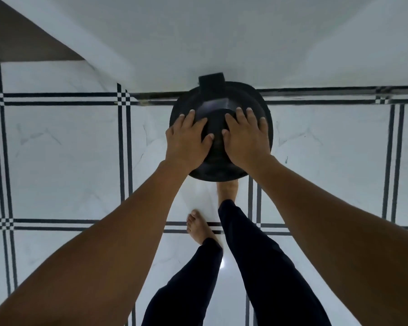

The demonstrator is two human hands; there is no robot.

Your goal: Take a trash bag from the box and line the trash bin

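A round black trash bin with a domed lid stands on the tiled floor against the white wall. My left hand lies flat on the left half of the lid, fingers spread and fairly straight. My right hand lies flat on the right half, fingers likewise spread. A black hinge block juts from the back of the bin at the wall. No trash bag and no box show anywhere in the head view.
White floor tiles with dark double lines surround the bin. The white wall rises right behind it. My bare feet and dark trouser legs stand just in front of the bin. A brown surface shows at the upper left.
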